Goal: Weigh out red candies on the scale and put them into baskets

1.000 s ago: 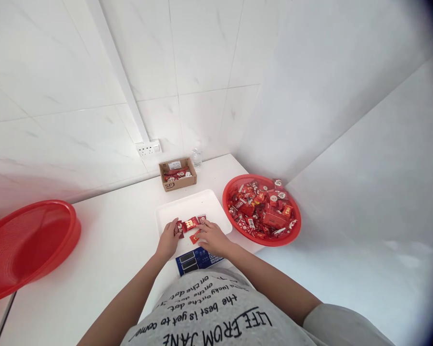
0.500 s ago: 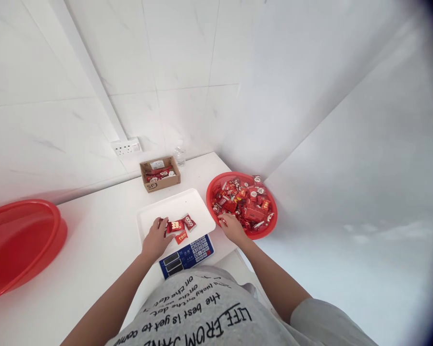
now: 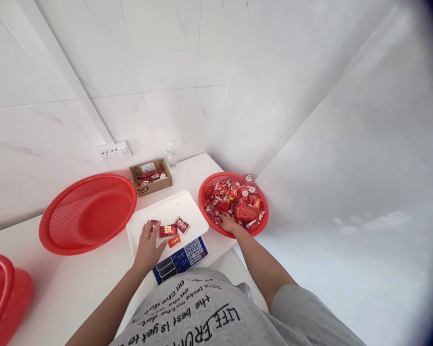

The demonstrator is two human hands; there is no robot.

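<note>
Several red wrapped candies (image 3: 168,231) lie on a white tray (image 3: 187,204) that sits on a scale with a blue keypad panel (image 3: 182,258). My left hand (image 3: 147,246) rests over the tray's left part, fingers spread, beside a dark red packet partly covered by the fingers. On the right, my right hand (image 3: 228,223) reaches over the near left rim of a red basket (image 3: 203,204) heaped with red packets (image 3: 243,206). Its fingertips are among the packets, and whether they grip one is not visible.
An oval red basket (image 3: 101,211) stands left of the tray, with another red basket (image 3: 16,293) at the lower left. Behind the tray are a cardboard box (image 3: 155,186) of red packets and a clear bottle (image 3: 171,157). Walls rise behind and at the right.
My right hand has moved from the basket's rim in among the packets. The view has shifted, and an oval red basket now shows left of the tray. My left hand stays over the tray.
</note>
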